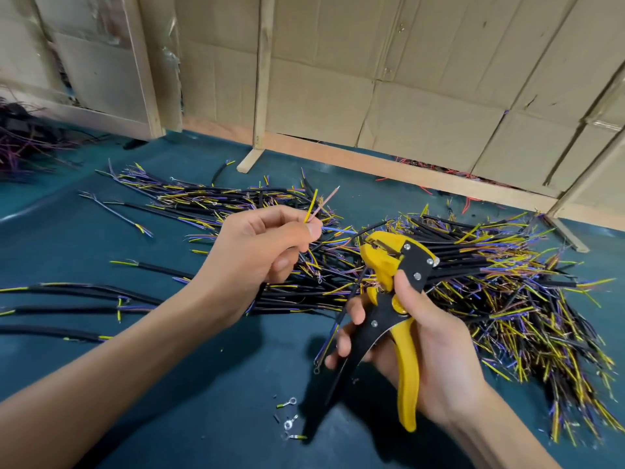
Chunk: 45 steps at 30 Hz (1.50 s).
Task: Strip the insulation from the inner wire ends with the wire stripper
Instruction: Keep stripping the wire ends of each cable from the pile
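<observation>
The left hand [260, 252] pinches a cable's inner wires [314, 204] between thumb and curled fingers, their yellow and pinkish ends fanning up toward one o'clock. At about four o'clock from it, just apart, the right hand [419, 346] grips the handles of the yellow-and-black wire stripper [395, 282], fingers wrapped round, its head pointing to eleven o'clock. Behind both, from nine to three o'clock, heaps of black cables [507, 282] lie on the teal tabletop [203, 384].

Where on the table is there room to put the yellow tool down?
Bare blue-green table cover lies between the forearms, beside the small metal ring terminals. Another bare strip runs along the wooden frame. The heaps of black cables crowd the middle and right.
</observation>
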Motion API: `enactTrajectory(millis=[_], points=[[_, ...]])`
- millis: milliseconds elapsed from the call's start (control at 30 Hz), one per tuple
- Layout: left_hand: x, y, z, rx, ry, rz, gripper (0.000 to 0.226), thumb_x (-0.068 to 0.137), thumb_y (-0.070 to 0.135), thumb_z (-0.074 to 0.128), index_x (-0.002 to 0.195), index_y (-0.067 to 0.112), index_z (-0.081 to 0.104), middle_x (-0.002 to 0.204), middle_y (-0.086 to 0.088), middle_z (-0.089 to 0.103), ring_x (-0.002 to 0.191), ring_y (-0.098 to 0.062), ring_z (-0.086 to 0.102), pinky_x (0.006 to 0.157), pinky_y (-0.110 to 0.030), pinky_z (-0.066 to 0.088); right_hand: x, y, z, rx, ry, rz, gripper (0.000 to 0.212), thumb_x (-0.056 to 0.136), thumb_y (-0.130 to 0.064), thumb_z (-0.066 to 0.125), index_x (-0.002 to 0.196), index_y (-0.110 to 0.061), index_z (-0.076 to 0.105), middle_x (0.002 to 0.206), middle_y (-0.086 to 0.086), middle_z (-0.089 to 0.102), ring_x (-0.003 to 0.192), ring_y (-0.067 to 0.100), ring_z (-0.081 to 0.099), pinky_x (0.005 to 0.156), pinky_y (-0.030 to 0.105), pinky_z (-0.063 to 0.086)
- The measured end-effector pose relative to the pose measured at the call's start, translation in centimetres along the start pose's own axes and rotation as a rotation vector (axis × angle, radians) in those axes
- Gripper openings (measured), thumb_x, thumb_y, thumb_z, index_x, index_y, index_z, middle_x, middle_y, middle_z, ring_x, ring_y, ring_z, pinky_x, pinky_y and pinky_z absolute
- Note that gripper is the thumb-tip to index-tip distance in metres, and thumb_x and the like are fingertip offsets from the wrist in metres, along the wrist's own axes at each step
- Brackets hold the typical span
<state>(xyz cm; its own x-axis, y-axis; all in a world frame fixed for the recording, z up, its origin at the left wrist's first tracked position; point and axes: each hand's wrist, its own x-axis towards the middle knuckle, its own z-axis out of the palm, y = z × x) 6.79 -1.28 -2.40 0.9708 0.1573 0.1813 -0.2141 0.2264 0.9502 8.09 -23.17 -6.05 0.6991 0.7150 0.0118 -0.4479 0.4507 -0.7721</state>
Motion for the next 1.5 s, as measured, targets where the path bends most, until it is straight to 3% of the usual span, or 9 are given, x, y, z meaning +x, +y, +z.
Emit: enactTrajectory(millis=[133, 267, 400, 533, 667, 767, 1100, 1400, 1500], points=[[-0.2, 0.1, 0.1, 0.014, 0.0, 0.004, 0.021, 0.09, 0.004, 0.066, 0.077, 0.017, 0.076, 0.047, 0.01, 0.041, 0.04, -0.008, 0.025, 0.042, -0.019, 0.018, -0.2, -0.4, 0.1, -0.056, -0.019, 0.005, 0.055, 0.103, -0.048, 0.056, 0.136, -0.008, 0.041, 0.103, 0.03, 0.06, 0.086, 0.041, 0.06, 0.087, 0.065, 0.046], [-0.4, 0.1, 0.3, 0.06, -0.012, 0.038, 0.01, 0.085, 0.012, 0.071, 0.079, 0.018, 0.076, 0.046, 0.01, 0.035, 0.04, -0.01, 0.022, 0.042, -0.019, 0.02, -0.1, -0.2, 0.5, -0.25, 0.103, -0.019, 0.069, 0.094, -0.057, 0.06, 0.129, 0.002, 0.053, 0.081, 0.032, 0.061, 0.074, 0.04, 0.061, 0.072, 0.056, 0.054], [-0.4, -0.2, 0.2, 0.078, -0.007, 0.027, 0.014, 0.089, 0.009, 0.07, 0.08, 0.017, 0.077, 0.047, 0.009, 0.035, 0.041, -0.01, 0.022, 0.043, -0.018, 0.02, -0.2, -0.1, 1.1, -0.256, 0.172, 0.042, 0.06, 0.087, -0.057, 0.06, 0.092, 0.002, 0.071, 0.088, 0.035, 0.065, 0.076, 0.041, 0.065, 0.069, 0.05, 0.057], [-0.4, -0.2, 0.2, 0.099, -0.029, 0.038, 0.005, 0.081, 0.02, 0.072, 0.08, 0.018, 0.077, 0.048, 0.01, 0.036, 0.042, -0.012, 0.022, 0.044, -0.019, 0.02, 0.0, 0.1, 1.0, -0.24, 0.126, 0.028, 0.062, 0.083, -0.061, 0.07, 0.096, -0.001, 0.07, 0.097, 0.034, 0.066, 0.088, 0.044, 0.067, 0.072, 0.049, 0.057], [-0.3, -0.3, 0.1, 0.118, -0.032, 0.041, 0.006, 0.08, 0.022, 0.073, 0.081, 0.018, 0.078, 0.049, 0.009, 0.036, 0.043, -0.012, 0.022, 0.044, -0.019, 0.02, -0.1, 0.7, 0.6, -0.364, 0.167, -0.04, 0.046, 0.078, -0.044, 0.085, 0.093, -0.003, 0.071, 0.085, 0.026, 0.067, 0.076, 0.041, 0.068, 0.071, 0.052, 0.056], [-0.4, -0.5, 0.0, 0.159, -0.032, 0.036, 0.012, 0.08, 0.025, 0.074, 0.086, 0.016, 0.078, 0.051, 0.005, 0.034, 0.046, -0.016, 0.021, 0.046, -0.02, 0.02, 0.0, 1.2, 0.3, -0.347, 0.197, -0.064, 0.045, 0.074, -0.04, 0.088, 0.088, -0.001, 0.07, 0.075, 0.025, 0.062, 0.067, 0.039, 0.064, 0.068, 0.053, 0.055], [-1.0, -1.3, 0.5, 0.187, -0.077, 0.026, 0.015, 0.082, 0.029, 0.073, 0.089, 0.017, 0.077, 0.052, 0.004, 0.032, 0.048, -0.019, 0.019, 0.048, -0.025, 0.017, 0.2, 1.9, -0.1, -0.169, 0.094, -0.112, 0.042, 0.078, -0.031, 0.085, 0.09, 0.003, 0.065, 0.069, 0.024, 0.057, 0.065, 0.037, 0.061, 0.064, 0.053, 0.053], [-1.0, -1.3, 0.6, 0.19, -0.07, 0.0, 0.012, 0.081, 0.03, 0.073, 0.085, 0.019, 0.077, 0.049, 0.005, 0.032, 0.049, -0.021, 0.018, 0.052, -0.032, 0.014, 0.3, 1.9, -0.4, -0.165, 0.045, -0.105, 0.037, 0.082, -0.029, 0.081, 0.091, 0.003, 0.064, 0.069, 0.022, 0.057, 0.065, 0.036, 0.062, 0.065, 0.053, 0.054], [-1.0, -1.0, 0.5, 0.208, -0.07, 0.003, 0.009, 0.08, 0.027, 0.072, 0.081, 0.019, 0.076, 0.048, 0.007, 0.033, 0.046, -0.017, 0.02, 0.049, -0.027, 0.015, 0.3, 1.9, -0.5, -0.176, 0.038, -0.104, 0.038, 0.082, -0.029, 0.082, 0.091, 0.003, 0.065, 0.069, 0.022, 0.058, 0.065, 0.036, 0.062, 0.065, 0.053, 0.054]])
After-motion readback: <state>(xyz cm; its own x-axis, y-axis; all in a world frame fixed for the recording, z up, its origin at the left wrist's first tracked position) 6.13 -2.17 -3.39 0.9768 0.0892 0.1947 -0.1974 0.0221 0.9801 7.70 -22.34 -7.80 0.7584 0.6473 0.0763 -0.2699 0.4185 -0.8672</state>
